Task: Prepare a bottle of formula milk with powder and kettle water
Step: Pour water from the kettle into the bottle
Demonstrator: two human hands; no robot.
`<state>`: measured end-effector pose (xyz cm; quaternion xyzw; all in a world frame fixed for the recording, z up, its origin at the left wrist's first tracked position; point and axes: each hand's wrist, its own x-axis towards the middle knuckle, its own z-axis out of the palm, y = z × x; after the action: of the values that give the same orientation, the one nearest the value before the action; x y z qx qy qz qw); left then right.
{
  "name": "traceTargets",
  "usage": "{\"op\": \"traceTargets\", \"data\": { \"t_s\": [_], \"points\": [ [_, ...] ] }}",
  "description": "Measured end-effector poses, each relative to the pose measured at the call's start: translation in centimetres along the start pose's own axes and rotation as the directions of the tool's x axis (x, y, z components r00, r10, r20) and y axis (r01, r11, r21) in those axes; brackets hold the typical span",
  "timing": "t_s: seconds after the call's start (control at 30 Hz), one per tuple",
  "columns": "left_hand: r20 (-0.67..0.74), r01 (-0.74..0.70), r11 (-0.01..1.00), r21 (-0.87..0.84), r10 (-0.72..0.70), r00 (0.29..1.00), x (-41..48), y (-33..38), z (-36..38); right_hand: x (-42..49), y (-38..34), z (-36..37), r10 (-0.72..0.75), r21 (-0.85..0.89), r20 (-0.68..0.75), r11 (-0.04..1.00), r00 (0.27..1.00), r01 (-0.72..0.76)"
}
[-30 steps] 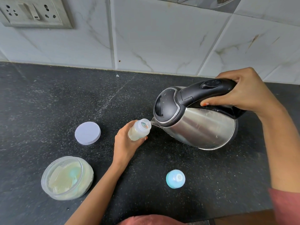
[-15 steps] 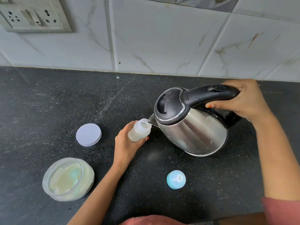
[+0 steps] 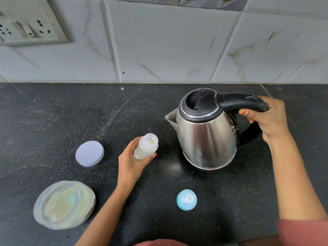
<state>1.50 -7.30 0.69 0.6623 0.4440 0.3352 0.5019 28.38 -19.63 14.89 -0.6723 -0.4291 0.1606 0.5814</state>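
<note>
Left hand curled round open bottle, right hand gripping kettle handle — upright

Black counter, marbled wall tiles, socket panel

A black stone counter bears a round lid, powder jar and blue cap.

Left hand holds bottle; right hand holds upright kettle.
</note>
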Motion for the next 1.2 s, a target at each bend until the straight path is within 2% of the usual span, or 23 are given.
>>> {"op": "traceTargets", "data": {
  "t_s": [0.3,0.67,1.2],
  "points": [
    [-0.032,0.034,0.998,-0.054,-0.035,0.999,-0.1,0.2,0.4,1.5,2.4,-1.5,-0.019,0.023,-0.077,1.0,0.997,0.02],
    [-0.097,0.045,0.998,-0.054,-0.05,0.994,0.1,-0.2,0.6,3.3,4.9,-2.0,-0.004,0.194,-0.017,0.981,1.0,0.007],
    [-0.083,0.029,0.999,-0.045,-0.032,0.996,0.0,0.5,1.5,3.4,9.2,-4.2,0.083,0.275,-0.018,0.959,0.996,-0.075]
  ]
}}
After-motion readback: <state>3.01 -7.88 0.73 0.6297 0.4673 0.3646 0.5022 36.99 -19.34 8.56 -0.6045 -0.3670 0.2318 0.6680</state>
